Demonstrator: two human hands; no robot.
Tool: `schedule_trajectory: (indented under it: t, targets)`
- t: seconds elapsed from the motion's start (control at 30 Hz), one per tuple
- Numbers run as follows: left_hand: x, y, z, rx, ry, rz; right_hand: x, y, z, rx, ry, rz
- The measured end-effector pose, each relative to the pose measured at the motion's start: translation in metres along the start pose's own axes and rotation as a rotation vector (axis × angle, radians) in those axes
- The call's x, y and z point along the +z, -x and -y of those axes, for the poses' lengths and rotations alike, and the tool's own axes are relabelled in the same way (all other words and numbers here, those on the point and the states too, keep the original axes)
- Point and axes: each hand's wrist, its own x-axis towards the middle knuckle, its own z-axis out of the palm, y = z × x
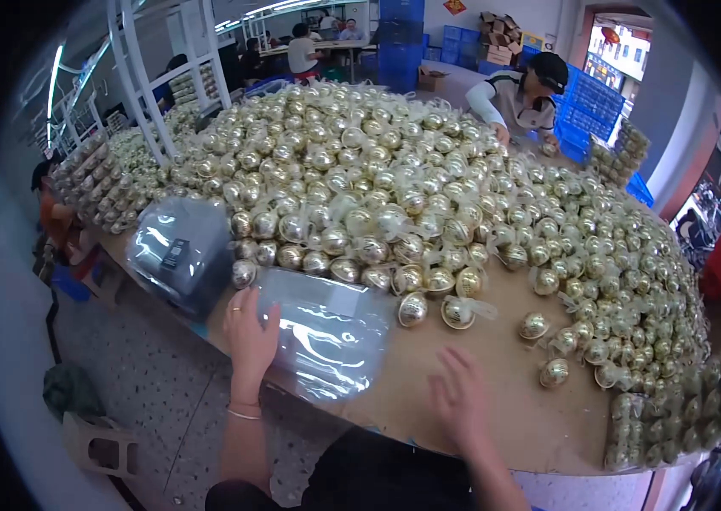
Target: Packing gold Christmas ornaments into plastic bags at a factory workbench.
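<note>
My left hand (251, 336) is open, its fingers stretched out and thumb apart. It lies at the left edge of a flat, shiny clear plastic bag or sheet stack (326, 336) on the brown table; whether it presses on the plastic I cannot tell. Just beyond its fingertips rests a gold ball-shaped ornament (244, 272). My right hand (461, 393), slightly blurred, hovers over or touches the bare brown tabletop (497, 426) with fingers apart and nothing in them. Nearest to it are loose gold balls (457, 312) with whitish translucent ribbons.
A huge heap of gold balls (360, 179) covers the table's far side. Left stands a pile of clear plastic packages (180, 251). Trays of packed balls (675, 409) sit at the right corner. Across the heap a person (522, 98) handles balls; blue crates (590, 106) stand behind.
</note>
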Motion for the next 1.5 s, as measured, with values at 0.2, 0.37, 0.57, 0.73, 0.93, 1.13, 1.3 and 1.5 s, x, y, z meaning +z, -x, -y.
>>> schedule_trajectory:
  t: [0.2, 0.37, 0.57, 0.73, 0.93, 1.13, 1.3, 1.5]
  targets:
    - [0.013, 0.022, 0.028, -0.216, -0.222, 0.233, 0.11, -0.064, 0.074, 0.163, 0.141, 0.332]
    - [0.001, 0.011, 0.01, -0.335, -0.283, 0.19, 0.105, -0.093, 0.064, 0.442, -0.38, 0.268]
    - [-0.017, 0.0, 0.0, -0.278, 0.007, 0.0, 0.082, -0.104, 0.043, 0.795, -0.852, 0.583]
    - [-0.039, -0.013, -0.012, -0.498, 0.356, 0.291, 0.061, -0.08, 0.03, 0.754, -0.936, 0.472]
    - [-0.063, -0.001, -0.045, -0.473, 1.158, 0.508, -0.019, -0.046, 0.008, 0.654, -1.002, 0.698]
    - [-0.028, 0.001, -0.125, -0.327, 1.404, 0.734, -0.08, -0.002, -0.033, 0.297, -1.021, 0.531]
    - [0.008, 0.01, -0.183, -0.123, 1.412, 0.507, -0.108, 0.023, -0.043, 0.521, -0.897, 0.185]
    - [0.018, 0.048, -0.186, -0.21, 1.392, 0.582, -0.104, 0.058, -0.059, 0.415, -0.554, 0.058]
